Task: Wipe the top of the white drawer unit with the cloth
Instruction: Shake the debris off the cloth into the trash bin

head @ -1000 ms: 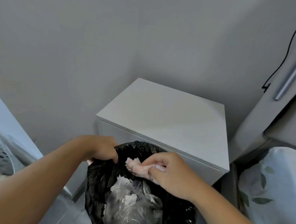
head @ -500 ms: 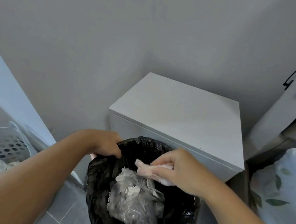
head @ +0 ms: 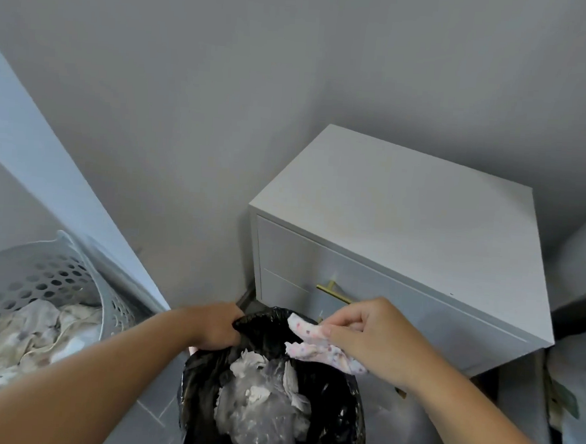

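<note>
Right hand (head: 377, 340): fingers and thumb pinched together on the cloth (head: 318, 345) (pale, small coloured dots, crumpled). Cloth hangs from the grip over the open mouth of the black bin bag (head: 327, 419), near its rear rim, w/ one corner sticking up and left. It is not touching the drawer unit.

Left hand (head: 216, 327): fingers curled shut around the rear-left rim of the bag, gripping the plastic.

Bag contents: crumpled whitish paper and clear plastic (head: 263, 402).

White drawer unit (head: 402, 214): stands just behind and right of the bag, in the corner against the grey wall (head: 223, 97). Its top is bare. The front shows drawer seams and a gold bar handle (head: 332, 291), partly hidden by the right hand.

Far left: perforated laundry basket (head: 58, 276) w/ crumpled fabric inside, approx. level w/ the left forearm
</note>
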